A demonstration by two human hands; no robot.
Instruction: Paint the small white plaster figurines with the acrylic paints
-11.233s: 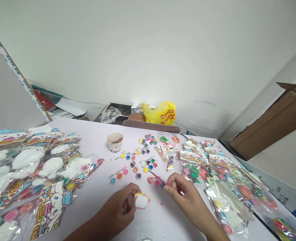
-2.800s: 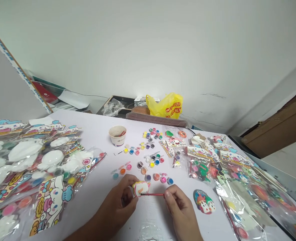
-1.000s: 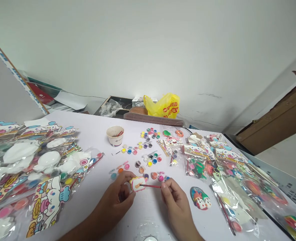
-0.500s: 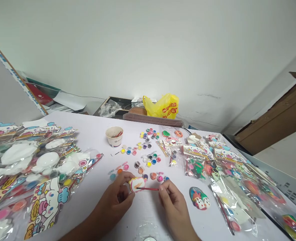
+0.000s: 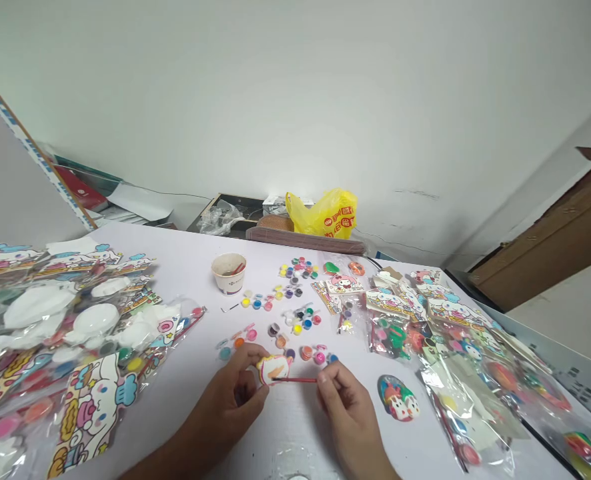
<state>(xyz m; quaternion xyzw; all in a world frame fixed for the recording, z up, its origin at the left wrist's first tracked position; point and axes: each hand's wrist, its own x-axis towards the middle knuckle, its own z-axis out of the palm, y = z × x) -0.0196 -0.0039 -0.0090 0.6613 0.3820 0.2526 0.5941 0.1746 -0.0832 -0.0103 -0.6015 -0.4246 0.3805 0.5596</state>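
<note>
Between the thumb and fingers of my left hand (image 5: 235, 393) is a small white plaster figure (image 5: 274, 368) with a yellow and pink painted edge and an orange-brown patch on its face. My right hand (image 5: 348, 410) pinches a thin red paintbrush (image 5: 298, 380) near its end, held almost level. The brush's dark tip touches the figure's lower face. Just beyond my hands stand open little paint pots, among them an orange pot (image 5: 239, 343) and a pink pot (image 5: 320, 358). A painted round plaster piece (image 5: 398, 398) lies right of my right hand.
A paper cup (image 5: 229, 273) holding something red stands behind the paints. Bagged white plaster kits (image 5: 95, 321) cover the table's left side. Bagged painted pieces (image 5: 395, 337) lie on the right. A yellow plastic bag (image 5: 325, 213) sits at the back by the wall.
The brush tip has shifted very slightly on the figure's face, and the brush lies a little more level. Both hands keep their grip and stay nearly in place.
</note>
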